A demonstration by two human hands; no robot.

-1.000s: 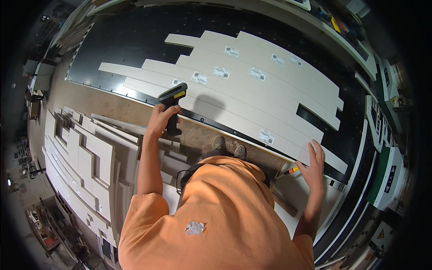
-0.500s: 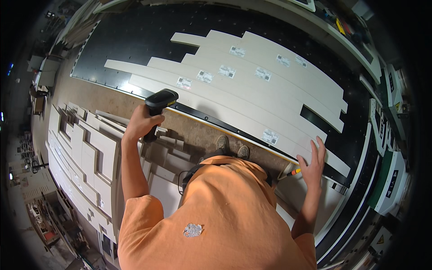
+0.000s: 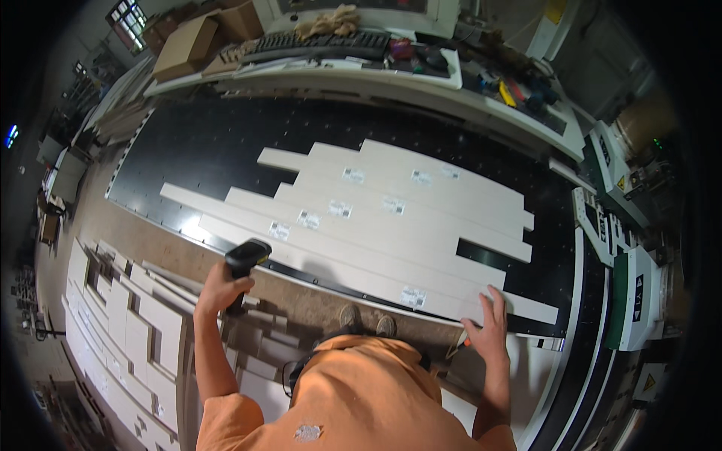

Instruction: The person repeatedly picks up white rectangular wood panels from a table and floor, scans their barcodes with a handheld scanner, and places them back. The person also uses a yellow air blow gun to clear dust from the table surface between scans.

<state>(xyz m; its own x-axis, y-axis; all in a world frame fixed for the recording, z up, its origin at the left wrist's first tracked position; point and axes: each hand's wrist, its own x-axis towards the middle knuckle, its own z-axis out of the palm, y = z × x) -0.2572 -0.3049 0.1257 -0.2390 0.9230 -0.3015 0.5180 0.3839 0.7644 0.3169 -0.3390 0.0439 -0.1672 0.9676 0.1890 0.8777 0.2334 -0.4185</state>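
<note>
My left hand is wrapped round the grip of a black handheld barcode scanner, held up near the front edge of a black table. Long pale boards lie side by side on that table, their ends staggered. Several carry white printed labels; one label is on the nearest rows, left of my right hand. That hand has its fingers apart and stretched over the front boards near their right end. Whether the fingertips press on the wood I cannot tell. It holds nothing.
Stacked pale panels stand at my left. Behind the table runs a shelf with a keyboard, gloves and a cardboard box. White and green machine housing borders the right side. A tool with an orange end is below my right hand.
The view has tilted up, so the shelf with the keyboard and box now shows. My left hand still grips the scanner, and my right hand stays spread by the front boards.
</note>
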